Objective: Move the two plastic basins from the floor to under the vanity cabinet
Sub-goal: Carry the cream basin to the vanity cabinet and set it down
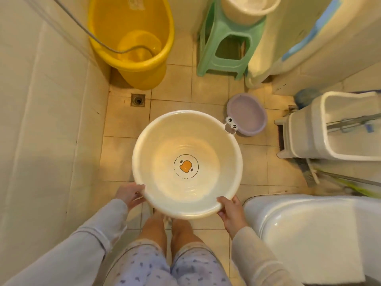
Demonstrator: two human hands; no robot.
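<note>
We hold the white basin (187, 164) by its near rim — left hand (130, 194), right hand (230, 209) both clasped; purple basin (247, 114) on the floor (121, 124).

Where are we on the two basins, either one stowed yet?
Nothing looks stowed. In hand: the white duck basin is held level above the floor, left hand and right hand gripping its near rim. Left: the small purple basin sits on the floor tiles beside it, untouched. The space under the vanity isn't in view.

Large basin (187, 164) ahead, small basin (247, 114) behind-right, tub (132, 42) behind-left
</note>
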